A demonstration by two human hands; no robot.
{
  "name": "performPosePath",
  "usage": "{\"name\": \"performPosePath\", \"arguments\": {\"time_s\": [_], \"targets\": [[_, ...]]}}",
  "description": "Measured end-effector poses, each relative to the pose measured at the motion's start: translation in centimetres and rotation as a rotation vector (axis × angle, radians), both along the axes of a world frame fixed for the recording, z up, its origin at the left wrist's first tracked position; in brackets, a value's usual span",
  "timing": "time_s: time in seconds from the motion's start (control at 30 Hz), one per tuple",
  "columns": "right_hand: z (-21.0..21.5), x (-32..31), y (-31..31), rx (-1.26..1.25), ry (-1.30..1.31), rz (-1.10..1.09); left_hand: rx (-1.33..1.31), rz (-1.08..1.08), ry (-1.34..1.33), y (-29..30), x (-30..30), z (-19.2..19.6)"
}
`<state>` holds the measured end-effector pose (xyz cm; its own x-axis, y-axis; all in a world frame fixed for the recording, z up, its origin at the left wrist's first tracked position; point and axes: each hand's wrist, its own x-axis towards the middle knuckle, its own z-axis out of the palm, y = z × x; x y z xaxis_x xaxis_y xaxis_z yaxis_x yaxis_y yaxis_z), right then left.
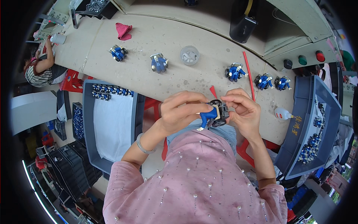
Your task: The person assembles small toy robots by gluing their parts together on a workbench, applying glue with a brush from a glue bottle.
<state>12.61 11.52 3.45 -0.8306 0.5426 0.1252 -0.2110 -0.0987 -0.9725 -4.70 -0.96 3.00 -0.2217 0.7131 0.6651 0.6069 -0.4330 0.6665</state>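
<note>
Nearest the camera is a pink shirt (186,179) dotted with pearl-like beads, worn by the person and filling the lower middle of the frame. Just above it, near the centre, both hands hold one toy (210,116): a blue-clothed figure with a dark, wheeled chair, tilted and raised in front of the surface (160,33). Fingers and thumb of the left hand (181,112) close around the blue figure's side. Opposite, the right hand (244,112) pinches the chair part between thumb and fingertips; its exact contact is partly hidden.

The step in hand appears to be close work on the chair; whether the fingers are fitting, adjusting or checking cannot be told. The next move seems to call for a steady left grip and small, careful pressure from the right fingertips, without forcing the wheels.

Across the surface, similar toys stand apart: two left of a clear cup (182,56), three towards the right, near a red stick (249,74). A red cloth (123,31) lies upper left; a white bottle (282,113) lies centre right. Grey trays holding more toys flank the person, the left tray (89,127) and the right tray (290,151).
</note>
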Motion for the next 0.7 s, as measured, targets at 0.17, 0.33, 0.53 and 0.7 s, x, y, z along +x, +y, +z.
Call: {"name": "performPosePath", "arguments": {"time_s": [0.17, 0.33, 0.53, 0.7], "targets": [[0.4, 0.0, -0.3, -0.208, -0.028, 0.029, 0.0, -0.048, -0.057, -0.3, 0.3, -0.4], [-0.1, 0.5, 0.4, -0.111, -0.052, 0.016, -0.014, -0.074, 0.076, 0.1, 0.1, 0.1], [-1.0, 0.5, 0.3, -0.058, -0.049, 0.064, 0.077, -0.122, 0.021, 0.3, 0.3, -0.3], [-0.2, 0.4, -1.0, -0.196, -0.011, 0.022, 0.073, -0.142, 0.03, 0.2, 0.3, 0.6]]}}
